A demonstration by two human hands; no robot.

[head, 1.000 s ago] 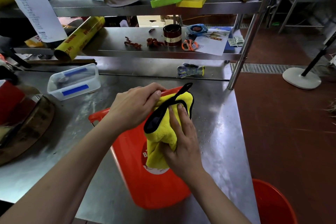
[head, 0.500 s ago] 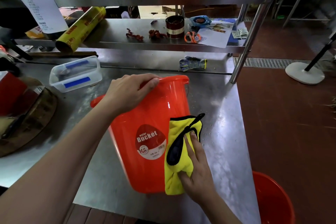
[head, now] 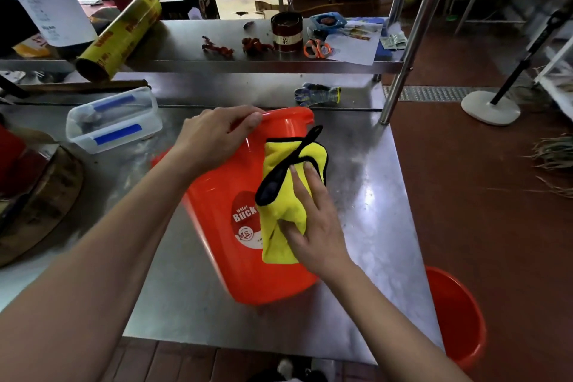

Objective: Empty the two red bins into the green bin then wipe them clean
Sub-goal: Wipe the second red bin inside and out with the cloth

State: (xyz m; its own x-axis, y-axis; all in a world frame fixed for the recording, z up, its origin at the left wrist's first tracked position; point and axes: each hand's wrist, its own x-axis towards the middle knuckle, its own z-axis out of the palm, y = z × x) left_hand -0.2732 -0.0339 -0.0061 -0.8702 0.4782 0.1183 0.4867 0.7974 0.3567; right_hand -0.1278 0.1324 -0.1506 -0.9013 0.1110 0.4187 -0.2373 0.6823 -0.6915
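Note:
A red bucket with a white "Water Bucket" label leans toward me on the steel table. My left hand grips its far rim, fingers curled over the edge. With flat fingers, my right hand presses a yellow cloth with black trim against the bucket's outer wall, covering part of the label. A second red bucket stands on the floor at the lower right, beside the table's corner. No green bin is in view.
A clear plastic box with blue clips sits left of the bucket, a round wooden block further left. Behind, a work glove, a shelf with a tin, scissors and a yellow film roll. A fan base stands on the red floor.
My right hand wiped the cloth down from the rim to the bucket's lower side, then slid it back up over the label. The left hand has kept its grip on the rim.

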